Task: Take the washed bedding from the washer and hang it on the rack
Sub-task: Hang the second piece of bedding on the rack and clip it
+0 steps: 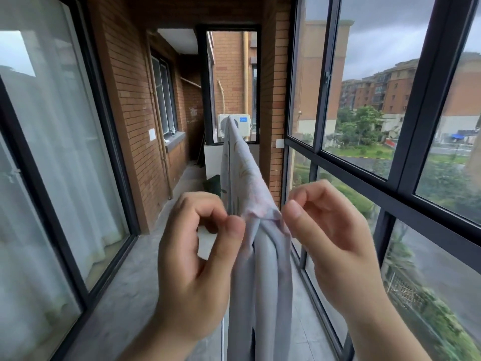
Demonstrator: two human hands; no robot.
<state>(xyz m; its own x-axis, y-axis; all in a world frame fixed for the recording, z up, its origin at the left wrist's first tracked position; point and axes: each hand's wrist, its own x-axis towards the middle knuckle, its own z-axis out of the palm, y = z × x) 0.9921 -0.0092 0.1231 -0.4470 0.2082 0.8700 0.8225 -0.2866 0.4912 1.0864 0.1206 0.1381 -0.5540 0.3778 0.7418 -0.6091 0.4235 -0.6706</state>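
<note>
Pale lilac bedding [244,173] with a faint floral print hangs folded over a long rail that runs straight away from me. The rail itself is hidden under the cloth. The bedding's near end drops in bunched folds [263,282] between my hands. My left hand [197,259] pinches the cloth's near top corner between thumb and forefinger. My right hand [330,235] is just right of that corner with loosely curled fingers; its thumb tip touches the cloth's edge and nothing lies between its fingers.
I am on a narrow glazed balcony. Sliding glass doors [52,152] line the left, black-framed windows [390,178] the right. A thin white pole [222,340] stands below the bedding. An air-conditioner unit [243,123] sits behind the far window.
</note>
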